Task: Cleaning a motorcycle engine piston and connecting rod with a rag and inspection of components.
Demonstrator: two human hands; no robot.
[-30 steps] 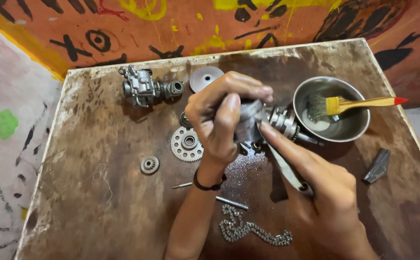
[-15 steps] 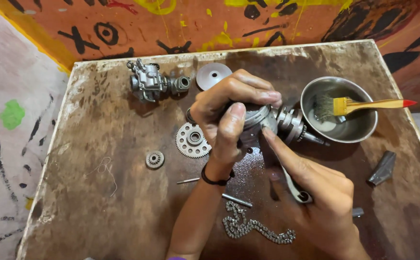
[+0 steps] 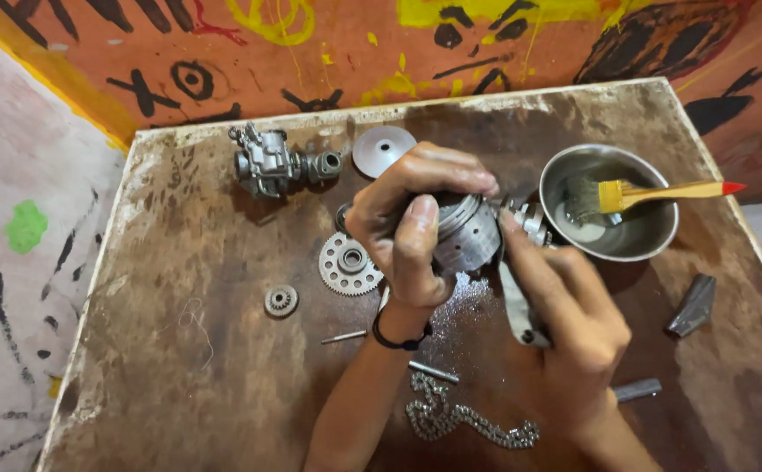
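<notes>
My left hand (image 3: 412, 223) grips a round grey metal engine part (image 3: 468, 232) and holds it just above the stained wooden table (image 3: 180, 350). My right hand (image 3: 564, 323) holds a metal wrench (image 3: 514, 301) whose head sits against the part's right end, with the index finger stretched along the handle. A toothed sprocket (image 3: 349, 262) lies on the table just left of my left hand. A short chain (image 3: 451, 419) lies between my forearms near the front edge.
A carburettor-like metal assembly (image 3: 272, 162) and a round metal disc (image 3: 383, 149) lie at the back. A steel bowl (image 3: 608, 214) with liquid and a yellow-handled brush (image 3: 652, 192) stands at right. A small gear (image 3: 280, 300), metal pins (image 3: 344, 336) and a dark wedge (image 3: 691, 306) lie scattered.
Both hands have kept their grip on the part and the wrench, shifting only slightly. The view has shifted slightly, and the table's things stayed where they were.
</notes>
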